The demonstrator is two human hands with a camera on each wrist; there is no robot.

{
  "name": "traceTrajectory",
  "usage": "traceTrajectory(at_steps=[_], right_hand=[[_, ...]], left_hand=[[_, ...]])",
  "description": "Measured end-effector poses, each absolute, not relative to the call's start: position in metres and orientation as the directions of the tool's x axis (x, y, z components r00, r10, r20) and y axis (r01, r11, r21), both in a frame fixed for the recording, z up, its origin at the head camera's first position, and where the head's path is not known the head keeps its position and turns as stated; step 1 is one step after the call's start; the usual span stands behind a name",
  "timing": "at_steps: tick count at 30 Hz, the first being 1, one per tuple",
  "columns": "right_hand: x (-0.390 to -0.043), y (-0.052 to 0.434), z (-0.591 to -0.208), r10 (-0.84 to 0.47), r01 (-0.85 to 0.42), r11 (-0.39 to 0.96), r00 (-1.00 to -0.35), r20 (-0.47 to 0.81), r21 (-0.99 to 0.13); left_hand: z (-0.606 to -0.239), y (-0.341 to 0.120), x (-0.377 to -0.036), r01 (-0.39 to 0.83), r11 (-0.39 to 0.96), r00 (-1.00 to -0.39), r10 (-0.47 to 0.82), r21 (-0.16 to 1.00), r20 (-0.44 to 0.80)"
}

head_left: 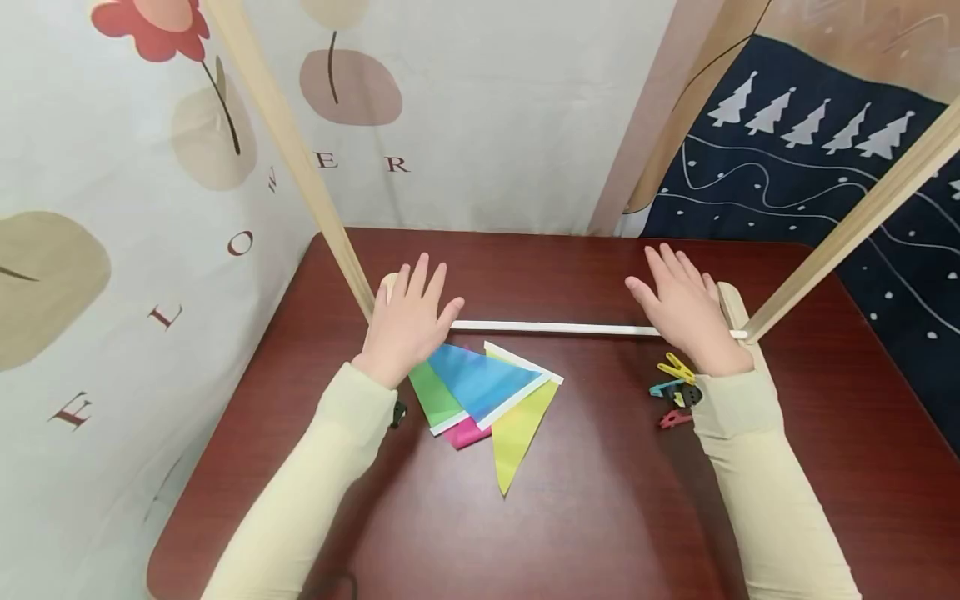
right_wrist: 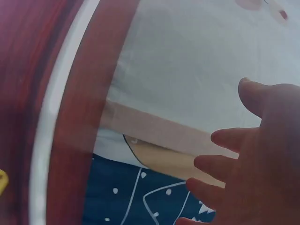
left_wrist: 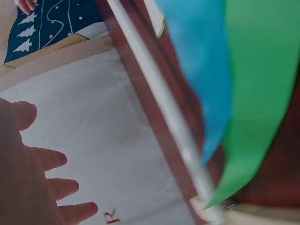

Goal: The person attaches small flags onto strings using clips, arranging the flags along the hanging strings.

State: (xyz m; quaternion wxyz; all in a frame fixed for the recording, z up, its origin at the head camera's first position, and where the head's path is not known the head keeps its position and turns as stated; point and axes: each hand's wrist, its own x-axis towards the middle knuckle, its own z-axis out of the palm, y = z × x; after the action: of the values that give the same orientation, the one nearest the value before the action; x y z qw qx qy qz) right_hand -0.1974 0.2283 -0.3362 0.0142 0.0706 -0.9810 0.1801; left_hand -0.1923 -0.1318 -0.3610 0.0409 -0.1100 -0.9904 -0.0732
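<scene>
- A pale sheet hangs at the left and back, printed with flowers and red letters.
- The left post, of light wood, slants down to the table.
- The left hand has its fingers straight and spread, just beside the left post; it covers the left end of the rod in the head view.
- The flags lie overlapping on the table, near the left hand: green, pink, blue, yellow, with white edging visible on three.
- The white rod runs behind the flags, across to the right post's base.
- Yellow, blue and red clips lie beside the right sleeve.
- The right hand has its fingers extended, over the rod; I cannot tell whether it touches.
- The right post rises from a wooden foot.
- A navy cloth shows white trees.
</scene>
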Motion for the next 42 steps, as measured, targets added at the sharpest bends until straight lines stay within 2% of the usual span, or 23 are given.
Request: traceTrajectory(at_steps=[11, 21, 26, 30, 34, 42], right_hand=[[-0.161, 0.255, -0.359, -0.037, -0.075, 0.868, -0.995, 0.087, -0.490], [-0.136, 0.289, -0.372, 0.090, 0.079, 0.761, -0.996, -0.015, -0.644], [-0.133, 0.304, -0.378, 0.133, 0.132, 0.731, -0.990, -0.050, -0.670], [-0.137, 0.313, -0.385, 0.098, 0.167, 0.729, -0.985, -0.141, -0.664], [-0.143, 0.319, -0.392, 0.017, 0.135, 0.697, -0.985, -0.172, -0.705], [-0.150, 0.324, -0.402, -0.021, 0.139, 0.638, -0.980, -0.198, -0.757]], left_hand=[[-0.393, -0.136, -0.154, 0.214, 0.952, -0.975, 0.194, 0.220, 0.109], [-0.408, -0.125, -0.135, 0.231, 0.917, -0.971, 0.195, 0.324, 0.140], [-0.413, -0.114, -0.135, 0.268, 0.893, -0.960, 0.217, 0.361, 0.176], [-0.418, -0.110, -0.137, 0.248, 0.851, -0.969, 0.213, 0.463, 0.128], [-0.422, -0.110, -0.139, 0.221, 0.793, -0.973, 0.221, 0.567, 0.069], [-0.429, -0.110, -0.148, 0.221, 0.807, -0.974, 0.215, 0.547, 0.075]])
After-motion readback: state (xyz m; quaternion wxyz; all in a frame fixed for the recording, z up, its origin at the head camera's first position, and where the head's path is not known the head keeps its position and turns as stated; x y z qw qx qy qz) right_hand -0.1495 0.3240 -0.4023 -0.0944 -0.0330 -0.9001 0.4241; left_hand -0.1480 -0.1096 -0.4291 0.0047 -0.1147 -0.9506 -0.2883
